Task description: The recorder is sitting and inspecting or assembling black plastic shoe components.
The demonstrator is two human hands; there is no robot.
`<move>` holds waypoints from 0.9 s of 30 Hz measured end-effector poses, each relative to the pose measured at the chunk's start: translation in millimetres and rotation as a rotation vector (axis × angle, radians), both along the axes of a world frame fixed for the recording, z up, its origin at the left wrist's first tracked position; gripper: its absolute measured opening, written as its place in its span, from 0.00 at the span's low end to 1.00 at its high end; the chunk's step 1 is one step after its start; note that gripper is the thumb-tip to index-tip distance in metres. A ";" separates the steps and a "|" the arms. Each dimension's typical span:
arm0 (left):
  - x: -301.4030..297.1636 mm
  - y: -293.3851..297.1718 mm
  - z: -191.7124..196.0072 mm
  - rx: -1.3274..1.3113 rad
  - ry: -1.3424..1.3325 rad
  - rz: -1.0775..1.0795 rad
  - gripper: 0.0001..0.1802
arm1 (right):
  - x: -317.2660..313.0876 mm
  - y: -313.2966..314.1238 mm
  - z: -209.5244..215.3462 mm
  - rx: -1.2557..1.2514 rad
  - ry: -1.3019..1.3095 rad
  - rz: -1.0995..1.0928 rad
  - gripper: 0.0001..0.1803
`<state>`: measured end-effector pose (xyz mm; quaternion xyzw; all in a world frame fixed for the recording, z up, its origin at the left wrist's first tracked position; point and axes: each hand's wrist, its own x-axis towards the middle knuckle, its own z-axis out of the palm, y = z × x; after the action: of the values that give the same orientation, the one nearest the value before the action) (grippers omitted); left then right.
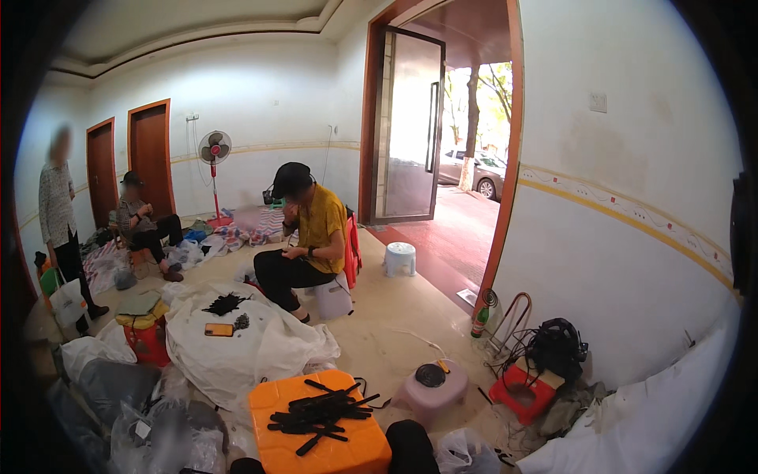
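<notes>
Neither of my hands is in view. Right below me stands an orange plastic stool [276, 442] with a heap of black strips [320, 411] on its top. A dark rounded shape [410, 446], perhaps my knee, shows at the lower edge beside it. A white sheet [260, 347] lies bunched on the floor beyond, carrying a small pile of black pieces [225, 304] and an orange phone [219, 329].
A person in a yellow shirt [312, 229] sits on a low stool mid-room. Another person sits at the left [142, 225] and a third stands [59, 229]. A lilac stool [430, 391], red stool [521, 395], green bottle [479, 322] and black cables [557, 347] line the right wall. An open door [407, 126] is beyond.
</notes>
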<state>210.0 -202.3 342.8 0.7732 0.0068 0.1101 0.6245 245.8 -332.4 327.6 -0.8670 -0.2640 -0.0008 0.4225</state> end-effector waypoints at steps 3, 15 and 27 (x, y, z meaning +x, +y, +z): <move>-8.5 -2.8 -0.8 -0.006 0.020 0.024 0.08 | -7.7 6.9 -16.4 0.106 -0.035 -0.043 0.11; 11.7 -6.6 -8.6 0.085 0.043 0.187 0.08 | 13.6 10.1 8.4 0.263 0.167 -0.183 0.11; -5.2 -9.4 -8.5 -0.167 0.041 0.202 0.09 | 10.2 9.4 10.2 0.941 0.906 -0.209 0.11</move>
<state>204.8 -211.7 334.3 0.7160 0.1064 0.1556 0.6722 256.1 -323.1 337.7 -0.5257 0.0538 0.2078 0.8232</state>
